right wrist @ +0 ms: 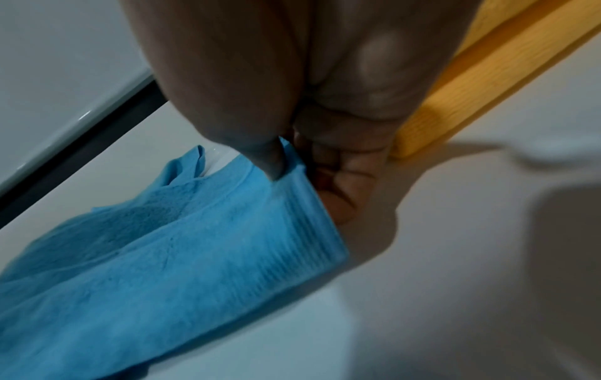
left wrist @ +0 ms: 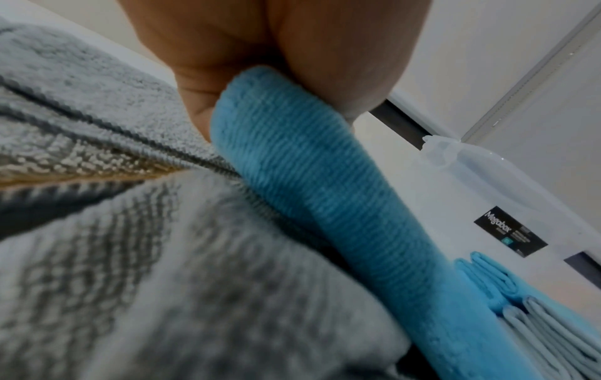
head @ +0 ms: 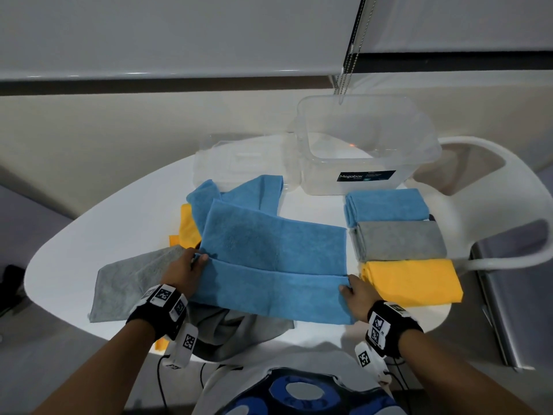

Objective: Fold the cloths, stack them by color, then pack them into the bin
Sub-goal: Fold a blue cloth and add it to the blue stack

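A blue cloth (head: pixel 275 259) lies spread across the middle of the white table (head: pixel 74 250), its near edge turned over in a band. My left hand (head: pixel 191 268) pinches that band's left end (left wrist: pixel 292 154). My right hand (head: pixel 351 290) pinches the right end (right wrist: pixel 286 200). On the right sit folded piles: blue (head: pixel 387 206), grey (head: pixel 399 241) and yellow (head: pixel 413 281). Loose cloths lie at left: grey (head: pixel 134 283), yellow (head: pixel 187 227) and another blue (head: pixel 239 193). The clear bin (head: pixel 365 145) stands at the back right, with nothing inside.
The bin's clear lid (head: pixel 239 158) lies flat behind the loose cloths. A white chair (head: pixel 490 211) curves round the table's right side. More grey fabric (head: pixel 236 330) hangs over the table's near edge. A bead chain (head: pixel 350 64) hangs above the bin.
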The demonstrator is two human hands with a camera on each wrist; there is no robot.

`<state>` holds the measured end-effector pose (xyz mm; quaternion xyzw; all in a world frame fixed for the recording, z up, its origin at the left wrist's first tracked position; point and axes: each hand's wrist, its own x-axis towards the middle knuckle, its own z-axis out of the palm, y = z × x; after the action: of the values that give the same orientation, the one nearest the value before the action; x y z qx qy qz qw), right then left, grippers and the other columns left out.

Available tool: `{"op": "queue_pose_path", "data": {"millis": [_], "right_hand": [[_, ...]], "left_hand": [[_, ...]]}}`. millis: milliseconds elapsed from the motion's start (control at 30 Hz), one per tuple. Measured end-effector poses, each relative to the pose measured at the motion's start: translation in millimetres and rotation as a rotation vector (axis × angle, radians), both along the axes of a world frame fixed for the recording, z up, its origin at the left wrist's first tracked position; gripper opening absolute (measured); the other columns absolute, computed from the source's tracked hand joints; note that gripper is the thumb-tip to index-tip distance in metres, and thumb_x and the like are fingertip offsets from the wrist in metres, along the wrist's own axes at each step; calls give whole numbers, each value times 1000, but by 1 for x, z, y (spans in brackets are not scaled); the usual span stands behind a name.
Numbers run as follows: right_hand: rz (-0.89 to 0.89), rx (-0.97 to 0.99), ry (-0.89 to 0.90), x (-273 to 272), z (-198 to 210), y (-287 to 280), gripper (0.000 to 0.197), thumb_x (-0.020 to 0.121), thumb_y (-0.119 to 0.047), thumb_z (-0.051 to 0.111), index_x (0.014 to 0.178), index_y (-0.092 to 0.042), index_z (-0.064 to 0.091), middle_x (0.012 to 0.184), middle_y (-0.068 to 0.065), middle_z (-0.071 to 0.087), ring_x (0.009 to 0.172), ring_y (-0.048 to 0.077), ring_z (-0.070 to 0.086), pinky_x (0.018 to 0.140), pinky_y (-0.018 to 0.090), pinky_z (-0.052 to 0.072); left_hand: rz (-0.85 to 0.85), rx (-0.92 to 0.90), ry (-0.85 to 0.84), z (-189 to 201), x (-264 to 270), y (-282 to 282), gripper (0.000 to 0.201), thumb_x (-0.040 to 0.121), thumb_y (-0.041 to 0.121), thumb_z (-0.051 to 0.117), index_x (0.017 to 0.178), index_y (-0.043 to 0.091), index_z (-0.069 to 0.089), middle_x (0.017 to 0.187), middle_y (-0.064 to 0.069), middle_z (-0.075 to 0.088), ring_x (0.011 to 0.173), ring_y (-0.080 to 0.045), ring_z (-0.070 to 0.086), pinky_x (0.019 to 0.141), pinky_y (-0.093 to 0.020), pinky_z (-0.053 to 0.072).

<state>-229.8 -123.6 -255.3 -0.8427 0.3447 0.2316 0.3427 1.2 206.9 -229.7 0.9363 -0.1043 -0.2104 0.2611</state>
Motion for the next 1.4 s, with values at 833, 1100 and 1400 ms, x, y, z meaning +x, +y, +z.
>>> {"op": "queue_pose_path", "data": {"millis": [833,1100,1400], "right_hand": [[704,-258,65,-6,15,27,53,71,-42,72,109,-26,39,126,1,30,122,24,33,90,36,41],[422,-68,-35,5,18,16,73,89,-48,56,147,-21,22,147,2,25,123,23,49,102,32,43],[411,-225,38,15,23,3,14,90,-27,49,103,-24,52,100,4,67,92,26,61,76,30,45]], "left_hand": [[-207,-165,229,3,-7,53,61,83,3,67,127,34,37,71,5,63,69,-15,61,79,-40,51],[-46,-283,408,3,-4,63,63,81,-14,63,132,17,42,73,-15,56,76,-22,57,79,-35,50],[-17,-278,485,11,0,59,51,73,-15,66,115,10,54,105,-12,65,88,-17,61,68,-21,54]]}}
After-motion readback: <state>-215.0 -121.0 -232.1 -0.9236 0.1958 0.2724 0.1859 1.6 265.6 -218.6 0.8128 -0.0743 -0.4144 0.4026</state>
